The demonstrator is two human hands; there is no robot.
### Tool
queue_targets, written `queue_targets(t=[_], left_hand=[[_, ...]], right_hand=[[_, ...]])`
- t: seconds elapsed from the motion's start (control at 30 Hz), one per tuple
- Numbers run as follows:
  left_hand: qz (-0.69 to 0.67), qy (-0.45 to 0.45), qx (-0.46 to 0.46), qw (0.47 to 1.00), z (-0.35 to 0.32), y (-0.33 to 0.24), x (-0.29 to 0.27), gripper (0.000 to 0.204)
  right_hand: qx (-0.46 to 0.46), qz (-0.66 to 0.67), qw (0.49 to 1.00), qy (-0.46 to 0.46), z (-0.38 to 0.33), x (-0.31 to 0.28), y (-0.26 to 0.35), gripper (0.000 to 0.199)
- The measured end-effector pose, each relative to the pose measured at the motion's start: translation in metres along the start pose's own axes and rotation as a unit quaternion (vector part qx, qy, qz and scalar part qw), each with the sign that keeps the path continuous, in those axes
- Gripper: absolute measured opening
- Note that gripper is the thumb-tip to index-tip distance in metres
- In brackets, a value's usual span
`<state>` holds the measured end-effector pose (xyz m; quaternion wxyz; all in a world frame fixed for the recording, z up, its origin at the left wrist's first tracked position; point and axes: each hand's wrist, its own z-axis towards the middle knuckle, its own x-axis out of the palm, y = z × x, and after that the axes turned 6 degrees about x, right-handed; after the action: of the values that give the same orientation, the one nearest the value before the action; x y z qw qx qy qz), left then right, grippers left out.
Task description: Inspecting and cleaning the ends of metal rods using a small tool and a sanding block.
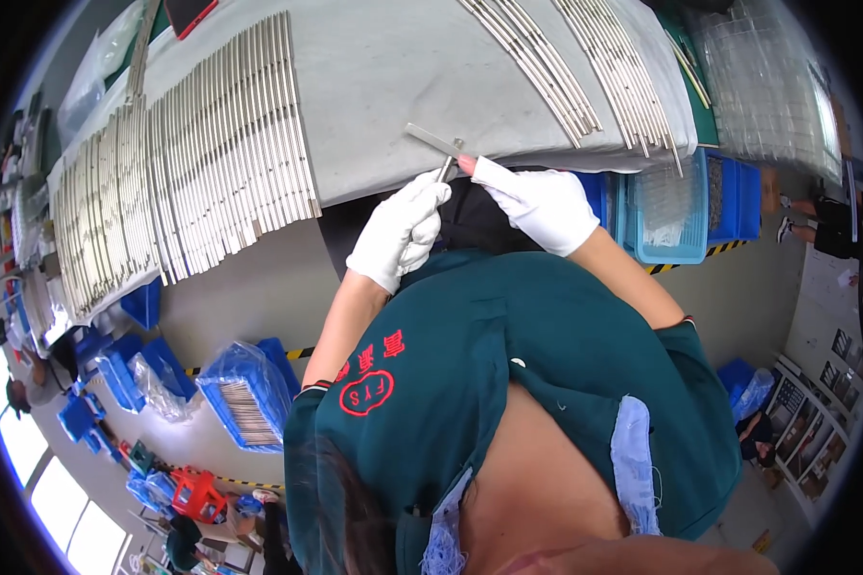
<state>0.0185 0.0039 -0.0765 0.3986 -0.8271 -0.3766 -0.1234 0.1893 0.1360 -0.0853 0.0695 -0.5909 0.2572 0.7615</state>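
Observation:
Both my hands wear white gloves and meet at the near edge of a grey-covered table (403, 77). My left hand (400, 230) pinches the lower end of a thin metal rod (446, 170). My right hand (539, 204) touches the same spot with a fingertip, where the rod meets a flat metal strip (431, 140) lying on the cloth. Whether rod and strip are joined is unclear.
Long rows of metal rods (201, 163) lie on the table's left, with more rods (585, 67) at the far right. Blue bins (681, 206) stand under the table's right edge. A blue crate of rods (244, 398) sits on the floor at left. Other people sit at the rims.

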Motion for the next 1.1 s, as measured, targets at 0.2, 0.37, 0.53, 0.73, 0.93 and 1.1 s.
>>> queue_targets(t=[0.2, 0.37, 0.53, 0.73, 0.93, 1.1], left_hand=[[-0.008, 0.000, 0.015, 1.000, 0.000, 0.001, 0.002, 0.034], [0.046, -0.033, 0.034, 0.998, -0.003, -0.003, 0.008, 0.035], [-0.010, 0.000, 0.022, 1.000, 0.001, 0.005, 0.000, 0.036], [-0.009, -0.001, 0.018, 1.000, -0.001, 0.003, 0.003, 0.035], [-0.019, 0.009, 0.018, 1.000, -0.001, 0.008, 0.004, 0.034], [-0.024, 0.017, 0.023, 0.999, 0.003, 0.008, -0.002, 0.032]], right_hand=[[0.010, -0.021, 0.999, 0.048, -0.021, -0.012, -0.011, 0.045], [0.026, -0.020, 0.996, 0.080, 0.000, -0.010, -0.003, 0.042], [0.027, -0.008, 0.998, 0.051, -0.015, -0.013, -0.013, 0.037], [0.074, 0.037, 0.995, 0.050, 0.004, -0.005, 0.006, 0.036], [0.077, 0.081, 0.994, 0.013, 0.000, -0.002, 0.003, 0.037], [0.126, 0.148, 0.978, 0.071, -0.007, -0.010, 0.004, 0.035]])
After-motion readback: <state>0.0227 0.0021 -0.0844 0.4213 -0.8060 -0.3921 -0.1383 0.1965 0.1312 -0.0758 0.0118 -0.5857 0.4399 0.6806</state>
